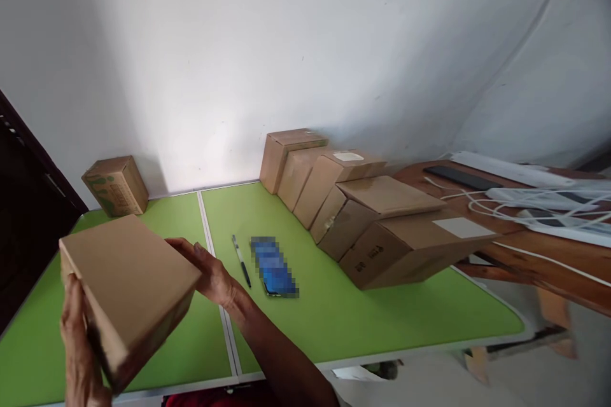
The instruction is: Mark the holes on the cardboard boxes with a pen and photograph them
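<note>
I hold a plain brown cardboard box [126, 289] above the left half of the green table [334, 318]. My left hand [81, 343] grips its near left corner from below. My right hand [210, 273] presses against its far right side. The box is closed and tilted, its near corner lowest. On the table to the right of my right hand lie a dark pen [241, 261] and a blue phone [274, 267].
A row of several closed cardboard boxes [363, 210] runs along the table's right side toward the wall. One small printed box [115, 186] stands at the far left by the wall. A wooden bench [525, 235] with white cables and power strips is on the right.
</note>
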`<state>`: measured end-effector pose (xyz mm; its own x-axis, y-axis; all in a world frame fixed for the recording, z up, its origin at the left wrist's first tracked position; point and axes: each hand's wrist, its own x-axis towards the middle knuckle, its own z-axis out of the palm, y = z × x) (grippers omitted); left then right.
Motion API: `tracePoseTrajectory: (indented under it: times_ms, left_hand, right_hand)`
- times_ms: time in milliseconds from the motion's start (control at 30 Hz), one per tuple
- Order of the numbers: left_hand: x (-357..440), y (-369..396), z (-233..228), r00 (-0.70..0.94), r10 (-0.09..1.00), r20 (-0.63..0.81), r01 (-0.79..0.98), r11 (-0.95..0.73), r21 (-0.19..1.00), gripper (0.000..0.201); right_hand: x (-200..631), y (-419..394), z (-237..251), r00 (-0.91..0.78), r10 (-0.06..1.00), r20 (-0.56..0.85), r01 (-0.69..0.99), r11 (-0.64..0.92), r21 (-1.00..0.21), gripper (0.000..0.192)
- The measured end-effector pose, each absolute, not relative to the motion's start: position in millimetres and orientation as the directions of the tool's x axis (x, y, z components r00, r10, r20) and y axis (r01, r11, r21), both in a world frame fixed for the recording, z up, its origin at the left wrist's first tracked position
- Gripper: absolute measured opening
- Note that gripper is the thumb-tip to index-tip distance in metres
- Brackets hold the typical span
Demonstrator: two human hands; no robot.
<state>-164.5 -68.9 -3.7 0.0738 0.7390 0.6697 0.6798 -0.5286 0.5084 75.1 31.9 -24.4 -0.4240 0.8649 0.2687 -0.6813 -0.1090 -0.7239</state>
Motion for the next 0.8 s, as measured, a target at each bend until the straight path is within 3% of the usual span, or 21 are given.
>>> tracePoseTrajectory:
  times_ms: [167,267,400,500,600,700,800]
  left_hand:
    - [-137.4,-64.1,31.0,0.508,0.405,0.76,0.684,-0.726,-0.07,0.087]
    - [-125.7,-62.0,35.0,0.545,0.332,0.77,0.624,-0.774,-0.108,0.077]
    - [-113.5,-58.8,19.9,0.531,0.371,0.762,0.585,-0.811,-0.014,0.083]
    - [-113.3,-49.0,-1.6,0.347,0.444,0.826,0.71,-0.699,0.078,0.118]
    - [-125.3,-32.2,-22.6,0.205,0.603,0.771,0.797,-0.56,0.225,0.153]
    - [-144.8,-10.7,-32.6,0.055,0.78,0.624,0.756,-0.44,0.484,0.151]
    - [-168.4,14.7,-33.0,-0.189,0.881,0.434,0.621,-0.234,0.748,0.139]
  right_hand:
    - [75.3,42.9,-50.0,-0.459,0.865,0.201,-0.706,-0.218,-0.674,0.073]
    - [74.5,45.6,-68.6,-0.44,0.879,0.184,-0.696,-0.204,-0.689,0.079]
    - [77.7,47.8,-93.4,-0.391,0.907,0.159,-0.636,-0.141,-0.759,0.067]
    - [88.3,51.6,-97.8,-0.347,0.924,0.161,-0.647,-0.111,-0.755,0.074]
    - [98.5,55.5,-85.9,-0.318,0.929,0.19,-0.653,-0.069,-0.754,0.079]
    - [94.5,57.4,-73.2,-0.279,0.938,0.204,-0.616,-0.012,-0.788,0.066]
    - [73.0,58.4,-73.5,-0.268,0.941,0.208,-0.558,0.024,-0.83,0.055]
